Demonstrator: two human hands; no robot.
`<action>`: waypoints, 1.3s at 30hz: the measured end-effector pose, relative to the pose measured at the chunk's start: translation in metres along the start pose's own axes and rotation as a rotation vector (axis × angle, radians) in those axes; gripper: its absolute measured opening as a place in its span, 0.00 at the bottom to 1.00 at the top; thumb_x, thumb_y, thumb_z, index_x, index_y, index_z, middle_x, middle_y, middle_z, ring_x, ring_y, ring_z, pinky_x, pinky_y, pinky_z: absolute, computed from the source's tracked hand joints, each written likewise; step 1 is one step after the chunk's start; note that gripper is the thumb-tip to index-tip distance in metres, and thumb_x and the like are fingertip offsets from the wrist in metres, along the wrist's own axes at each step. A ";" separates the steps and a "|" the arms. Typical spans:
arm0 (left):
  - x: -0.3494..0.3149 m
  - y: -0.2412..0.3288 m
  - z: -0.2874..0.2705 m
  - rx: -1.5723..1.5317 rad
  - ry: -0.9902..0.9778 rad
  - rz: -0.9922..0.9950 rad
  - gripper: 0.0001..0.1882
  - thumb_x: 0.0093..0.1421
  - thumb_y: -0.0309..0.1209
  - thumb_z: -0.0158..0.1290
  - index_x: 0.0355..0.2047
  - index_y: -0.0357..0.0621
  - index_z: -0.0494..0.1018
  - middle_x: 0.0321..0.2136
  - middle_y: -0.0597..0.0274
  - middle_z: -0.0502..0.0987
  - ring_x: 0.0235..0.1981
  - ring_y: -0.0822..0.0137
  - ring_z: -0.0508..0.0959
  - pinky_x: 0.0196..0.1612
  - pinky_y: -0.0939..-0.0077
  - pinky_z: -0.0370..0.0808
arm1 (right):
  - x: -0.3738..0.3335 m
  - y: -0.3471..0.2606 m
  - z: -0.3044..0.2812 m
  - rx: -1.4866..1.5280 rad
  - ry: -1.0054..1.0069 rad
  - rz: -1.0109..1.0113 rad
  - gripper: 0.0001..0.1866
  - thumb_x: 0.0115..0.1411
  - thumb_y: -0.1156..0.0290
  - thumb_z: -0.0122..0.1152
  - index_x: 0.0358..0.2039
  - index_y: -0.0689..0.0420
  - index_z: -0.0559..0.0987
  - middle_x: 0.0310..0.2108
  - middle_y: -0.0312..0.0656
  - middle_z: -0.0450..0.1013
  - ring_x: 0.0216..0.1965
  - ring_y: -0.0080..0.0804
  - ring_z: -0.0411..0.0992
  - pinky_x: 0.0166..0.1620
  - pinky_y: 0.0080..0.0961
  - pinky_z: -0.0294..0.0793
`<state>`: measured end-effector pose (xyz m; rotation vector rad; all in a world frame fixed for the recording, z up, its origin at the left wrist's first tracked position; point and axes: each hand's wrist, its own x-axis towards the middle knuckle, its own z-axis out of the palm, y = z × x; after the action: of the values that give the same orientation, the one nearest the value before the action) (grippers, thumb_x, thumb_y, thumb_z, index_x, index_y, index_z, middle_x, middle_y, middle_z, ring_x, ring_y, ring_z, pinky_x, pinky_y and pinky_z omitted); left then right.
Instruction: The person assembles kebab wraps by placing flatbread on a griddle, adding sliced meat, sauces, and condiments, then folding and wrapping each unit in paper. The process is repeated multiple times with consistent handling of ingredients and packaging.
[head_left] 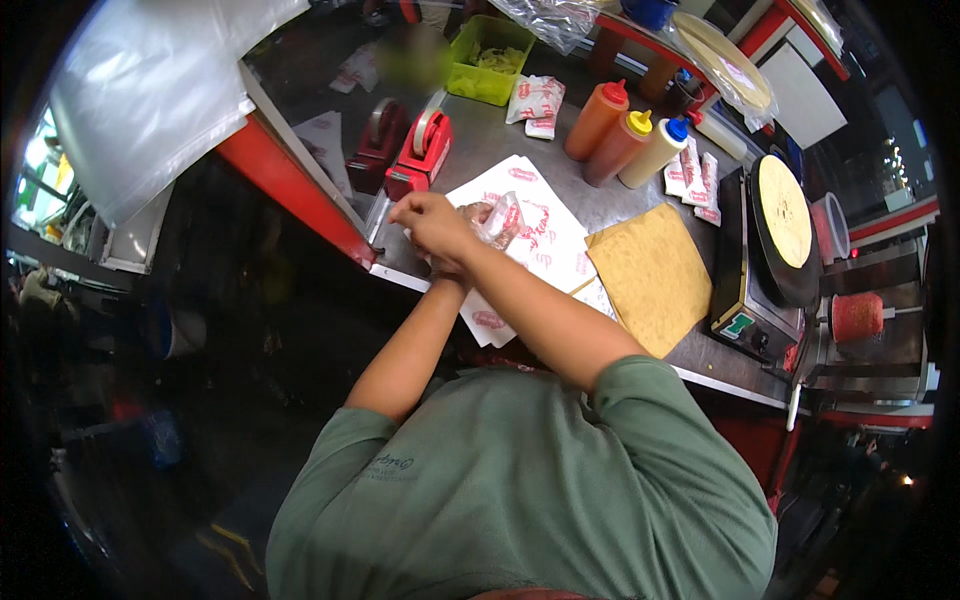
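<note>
My forearms cross over the counter's left side. My right hand [432,226] is closed, its bent fingertips in a pinch just below a red tape dispenser [424,150]; anything between them is too small to make out. Partly hidden beyond my right wrist, my left hand [477,213], seemingly in a clear plastic glove, is closed around a small white paper-wrapped parcel [508,212] with red print. Beneath both hands lies a stack of white printed wrapping paper [555,225]. A pile of tan flatbreads [655,280] is right of it.
Three sauce bottles [617,140] stand behind the papers. A green bin [480,85] sits at the back, wrapped parcels [537,103] beside it. At right, a round flatbread [783,212] lies on a dark griddle [765,245]. A red-edged frame [290,185] borders the left.
</note>
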<state>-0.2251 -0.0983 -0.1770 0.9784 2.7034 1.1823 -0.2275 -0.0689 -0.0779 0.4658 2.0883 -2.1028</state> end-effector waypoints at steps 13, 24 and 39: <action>0.005 0.025 -0.034 0.086 -0.220 0.190 0.46 0.58 0.65 0.60 0.65 0.42 0.70 0.55 0.44 0.78 0.57 0.41 0.77 0.62 0.52 0.70 | -0.085 0.034 -0.167 -0.519 0.272 0.265 0.22 0.63 0.57 0.71 0.21 0.65 0.83 0.19 0.46 0.79 0.19 0.32 0.77 0.28 0.33 0.76; 0.059 0.032 -0.020 -0.131 -0.594 -0.311 0.49 0.56 0.59 0.68 0.64 0.30 0.68 0.52 0.44 0.81 0.54 0.53 0.82 0.55 0.61 0.80 | -0.100 0.038 -0.215 -0.235 -0.159 0.188 0.21 0.71 0.62 0.64 0.21 0.59 0.80 0.17 0.32 0.72 0.15 0.20 0.67 0.19 0.23 0.66; 0.020 0.059 -0.030 -0.200 -0.552 -0.307 0.37 0.73 0.55 0.47 0.71 0.39 0.62 0.67 0.47 0.69 0.67 0.53 0.70 0.67 0.59 0.71 | -0.171 0.084 -0.201 -0.111 0.359 -0.352 0.07 0.71 0.75 0.60 0.46 0.62 0.82 0.36 0.41 0.80 0.32 0.24 0.78 0.39 0.23 0.77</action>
<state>-0.2179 -0.0759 -0.1118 0.6971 2.1552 0.9303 -0.0164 0.1091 -0.1016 0.5270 2.6452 -2.1975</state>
